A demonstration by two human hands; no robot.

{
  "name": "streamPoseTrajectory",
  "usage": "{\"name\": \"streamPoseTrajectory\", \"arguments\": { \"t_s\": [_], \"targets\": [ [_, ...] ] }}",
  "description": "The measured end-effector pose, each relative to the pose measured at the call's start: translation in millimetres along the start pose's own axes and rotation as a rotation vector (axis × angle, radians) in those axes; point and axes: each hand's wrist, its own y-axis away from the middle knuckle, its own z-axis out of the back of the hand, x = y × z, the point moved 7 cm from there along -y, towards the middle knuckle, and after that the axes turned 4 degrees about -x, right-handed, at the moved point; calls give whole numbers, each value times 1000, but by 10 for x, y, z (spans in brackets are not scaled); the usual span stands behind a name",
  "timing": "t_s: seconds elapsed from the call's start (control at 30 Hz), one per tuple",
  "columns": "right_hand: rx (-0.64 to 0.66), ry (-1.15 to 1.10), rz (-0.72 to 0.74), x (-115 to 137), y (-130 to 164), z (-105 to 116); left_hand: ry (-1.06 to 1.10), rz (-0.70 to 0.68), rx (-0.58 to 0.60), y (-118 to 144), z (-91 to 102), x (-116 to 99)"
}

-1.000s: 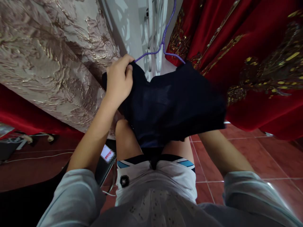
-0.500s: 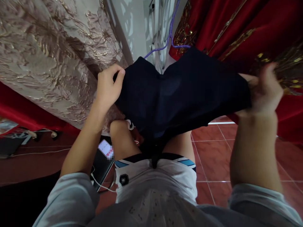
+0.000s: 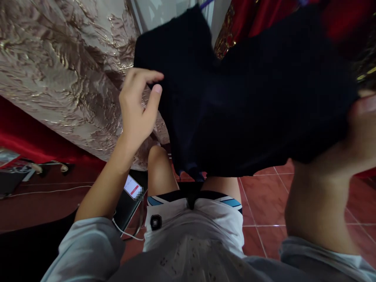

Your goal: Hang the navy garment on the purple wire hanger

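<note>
A dark navy garment (image 3: 252, 102) hangs spread out before me, on a purple hanger (image 3: 206, 4) of which only a bit shows at the top. Its neckline dips in the middle and its lower edge reaches my thighs. At its left side is my left hand (image 3: 139, 100), with thumb and forefinger apart and the forefinger lying against the cloth. My right hand (image 3: 364, 129), blurred and cut by the frame's edge, grips the garment's right end. The cloth hides some of its fingers.
Pale embossed fabric (image 3: 64, 74) hangs to the left, and red cloth with gold trim (image 3: 229, 35) stands behind the garment. A lit phone (image 3: 133, 187) lies on a black box-like surface (image 3: 125, 213) with a white cable (image 3: 126, 232). Red tiles (image 3: 261, 196) cover the floor.
The garment has come up and nearer, spreading wider to the right with my right hand. Most of the hanger has gone out of view. My left thumb and forefinger have parted.
</note>
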Motion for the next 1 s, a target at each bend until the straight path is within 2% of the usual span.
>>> {"name": "streamPoseTrajectory", "arguments": {
  "t_s": [0.03, 0.07, 0.1, 0.13, 0.2, 0.23, 0.27, 0.3, 0.37, 0.47, 0.5, 0.53, 0.57, 0.67, 0.73, 0.8, 0.87, 0.93, 0.97, 1.0],
  "targets": [
    [36, 61, 150, 62, 138, -91, 132, 88, 44, 49, -48, -38],
    [147, 184, 313, 113, 300, -257, 292, 211, 104, 114, -123, -65],
    [348, 339, 446, 101, 487, -491, 459, 362, 162, 198, -211, -84],
    [604, 447, 507, 8, 689, -729, 601, 517, 208, 298, -293, -101],
    [1115, 545, 467, -291, 1066, -1053, 746, 752, 248, 501, -370, -125],
    [1278, 567, 418, -433, 1176, -1120, 756, 823, 253, 593, -357, -125],
    [1356, 578, 366, -553, 1207, -1146, 746, 868, 275, 682, -325, -123],
    [1366, 590, 312, -660, 1166, -1144, 728, 900, 328, 774, -287, -127],
    [1233, 607, 253, -817, 928, -1076, 672, 942, 524, 973, -201, -164],
    [916, 682, 270, -976, 487, -873, 494, 897, 940, 1244, -48, -291],
    [868, 703, 260, -1037, 399, -816, 414, 840, 1023, 1275, 11, -319],
    [873, 703, 223, -1110, 356, -778, 333, 774, 1051, 1260, 68, -324],
    [918, 688, 153, -1193, 351, -751, 256, 705, 1030, 1205, 118, -306],
    [1030, 602, -110, -1360, 404, -655, 94, 537, 820, 927, 221, -143],
    [950, 550, -228, -1351, 333, -563, 59, 475, 626, 734, 259, 20],
    [766, 473, -277, -1257, 132, -493, 30, 413, 393, 565, 303, 163],
    [547, 375, -255, -1097, -158, -486, -37, 310, 124, 450, 380, 212],
    [369, 287, -143, -871, -466, -564, -130, 190, -103, 427, 444, 149],
    [318, 264, -70, -749, -601, -632, -161, 141, -157, 444, 437, 96],
    [284, 260, 1, -630, -715, -706, -180, 111, -148, 467, 388, 45]
  ]
}}
